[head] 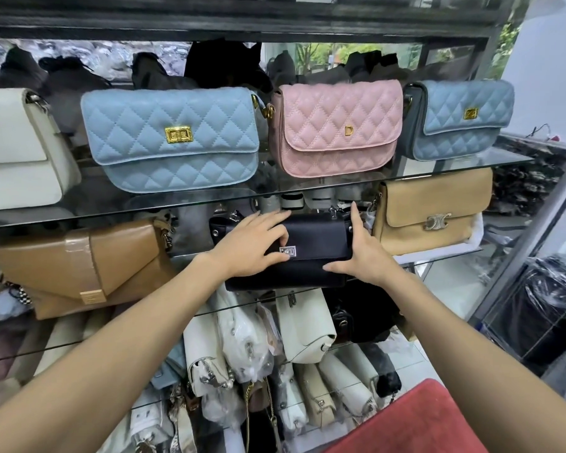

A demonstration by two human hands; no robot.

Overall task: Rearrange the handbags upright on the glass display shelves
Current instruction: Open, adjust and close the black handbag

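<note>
A black handbag (321, 237) with a silver clasp stands on the middle glass shelf (445, 259), between a brown envelope bag (79, 269) and a tan flap bag (428, 210). My left hand (249, 246) lies on its front left with fingers spread over the flap, thumb near the clasp. My right hand (363, 256) holds its right end, index finger pointing up along the edge and thumb across the lower front; its other fingers are hidden behind the bag. On the upper glass shelf (111, 212) a white bag (17, 152), light blue bag (170, 138), pink bag (334, 125) and smaller blue bag (461, 119) stand upright.
Below the middle shelf, several white, cream and black bags (242, 348), some in plastic wrap, lie packed together on lower glass shelves. A red padded surface (419, 420) sits at the bottom right. Dark dust bags fill the back of the upper shelf.
</note>
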